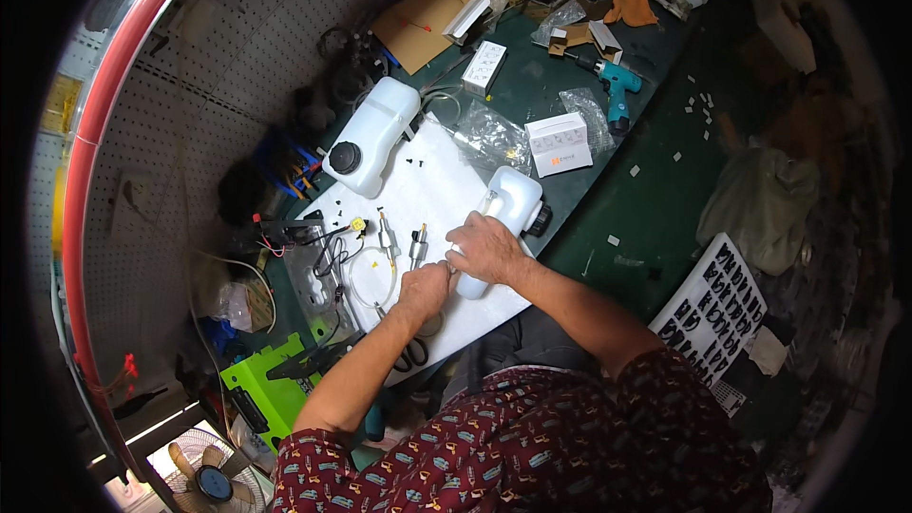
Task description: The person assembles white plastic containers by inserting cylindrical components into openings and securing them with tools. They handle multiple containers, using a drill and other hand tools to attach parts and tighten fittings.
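Note:
A white plastic tank (518,198) with a black screw cap (539,219) lies on a white foam sheet (446,157). My right hand (487,249) is wrapped over the tank's near part. My left hand (426,289) is closed with its fingertips at the tank's left side; whatever it pinches is hidden. Just beyond the left hand lie two small metal cylinder pumps (418,245) with brass-coloured ends. A clear hose (353,287) curls beside them, and a black cable (332,256) lies farther left. A second white tank (377,133) with a black cap rests at the sheet's far edge.
Near my left forearm are a green metal box (271,382) and black-handled scissors (411,354). Beyond the tanks lie a white carton (559,143), clear plastic bags (489,138) and a teal cordless drill (617,93). A pegboard wall (237,47) stands left.

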The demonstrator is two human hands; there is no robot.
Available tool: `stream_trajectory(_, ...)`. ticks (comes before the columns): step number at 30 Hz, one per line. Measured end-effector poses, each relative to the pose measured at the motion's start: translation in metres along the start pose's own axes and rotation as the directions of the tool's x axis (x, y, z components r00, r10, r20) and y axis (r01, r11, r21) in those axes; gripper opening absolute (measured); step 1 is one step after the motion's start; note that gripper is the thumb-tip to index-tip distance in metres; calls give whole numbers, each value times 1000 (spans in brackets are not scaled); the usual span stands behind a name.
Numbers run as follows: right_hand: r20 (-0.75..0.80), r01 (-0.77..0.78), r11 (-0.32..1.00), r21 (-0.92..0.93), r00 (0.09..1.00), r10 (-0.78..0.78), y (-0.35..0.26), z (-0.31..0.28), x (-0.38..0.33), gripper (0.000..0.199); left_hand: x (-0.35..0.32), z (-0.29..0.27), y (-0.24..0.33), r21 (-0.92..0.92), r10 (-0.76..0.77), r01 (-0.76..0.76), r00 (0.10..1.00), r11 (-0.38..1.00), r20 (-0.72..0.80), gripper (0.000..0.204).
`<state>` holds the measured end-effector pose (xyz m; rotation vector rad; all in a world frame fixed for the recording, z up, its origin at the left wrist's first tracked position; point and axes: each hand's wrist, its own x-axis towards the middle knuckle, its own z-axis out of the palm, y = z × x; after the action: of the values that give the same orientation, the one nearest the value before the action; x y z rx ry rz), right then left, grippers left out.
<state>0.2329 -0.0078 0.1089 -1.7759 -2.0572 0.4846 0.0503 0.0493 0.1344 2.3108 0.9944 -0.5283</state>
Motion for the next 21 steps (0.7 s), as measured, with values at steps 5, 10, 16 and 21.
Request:
stream_trajectory(5,8,-6,1000,8,1000,6,9,2,3,33,-1,-13,6,17,-22,23,998,1000,-56,40)
stream_trajectory(10,-134,-3,988,156,991,24,10,-16,2,44,-4,-15,-3,-79,35,-47,989,996,-147,36)
stream_trajectory(16,143,-260,953,-154,949,282,-15,-44,-4,58,-9,1,9,-331,-71,6,980,944,-185,32)
stream_trajectory(21,329,-392,909,-143,847,418,-22,-44,16,61,-9,39,3,-567,-138,-84,931,819,-338,31)
